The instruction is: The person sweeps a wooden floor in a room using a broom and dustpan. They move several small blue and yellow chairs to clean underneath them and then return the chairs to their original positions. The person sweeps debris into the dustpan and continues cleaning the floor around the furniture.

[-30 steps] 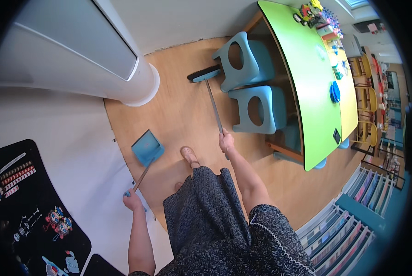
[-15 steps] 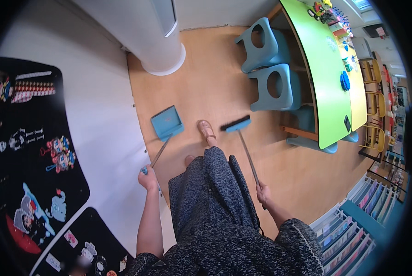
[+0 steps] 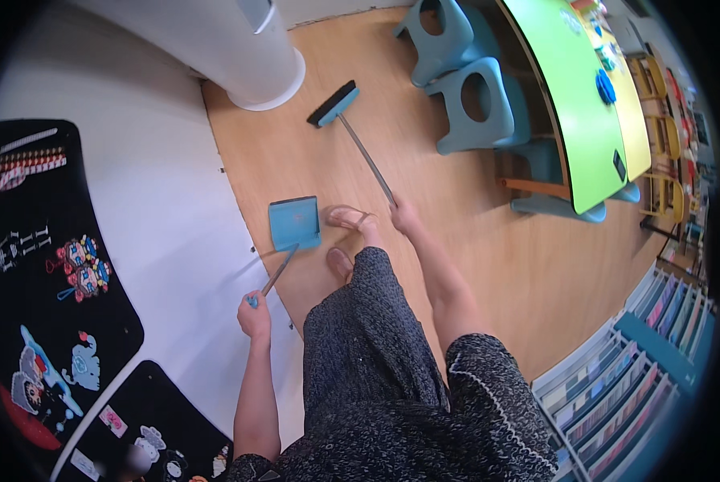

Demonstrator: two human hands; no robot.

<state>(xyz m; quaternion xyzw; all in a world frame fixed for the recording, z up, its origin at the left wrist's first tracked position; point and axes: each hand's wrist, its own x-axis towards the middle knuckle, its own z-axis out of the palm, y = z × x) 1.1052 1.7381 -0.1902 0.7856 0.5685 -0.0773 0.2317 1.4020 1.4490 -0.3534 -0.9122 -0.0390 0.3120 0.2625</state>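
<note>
My left hand [image 3: 255,316] is closed round the handle of a blue long-handled dustpan [image 3: 294,222]. The pan rests on the wooden floor beside my feet, its opening facing away from me, with a few small bits that seem to lie in it. My right hand [image 3: 404,215] grips the metal stick of a broom [image 3: 336,106] with a blue head and dark bristles. That arm is stretched forward, and the broom head is at the floor well beyond the dustpan, near the white column's base.
A rounded white column [image 3: 276,76] stands ahead by the left wall. Blue chairs [image 3: 476,104] are tucked beside a green table [image 3: 557,104] at the right. Black boards with toys [image 3: 55,241] hang on the left wall. A book rack [image 3: 609,402] stands at lower right.
My right hand has reached forward, carrying the broom head from beside my foot to farther away and leftward. The dustpan has turned slightly and stays near my feet, which have shifted.
</note>
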